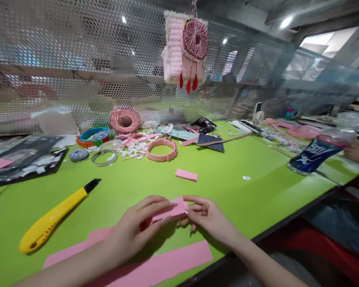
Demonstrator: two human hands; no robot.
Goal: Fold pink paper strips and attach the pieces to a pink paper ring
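My left hand [131,231] and my right hand [206,215] pinch a small folded piece of pink paper [170,210] between their fingertips, just above the green tabletop [227,199]. Under my left forearm lie long strips of pink paper [155,265]. A yellow utility knife [55,217] rests to the left of my left hand, its dark blade tip pointing away from me. Ahead of my hands lies a small pink paper rectangle [186,175], apart from them.
Farther back are a pink paper ring [161,150], white and pink scraps [134,146], a roll of clear tape [104,158] and a woven pink ring [125,120]. A blue can [318,154] stands right, near a co-worker's hand [357,153]. A perforated metal screen [77,52] backs the table.
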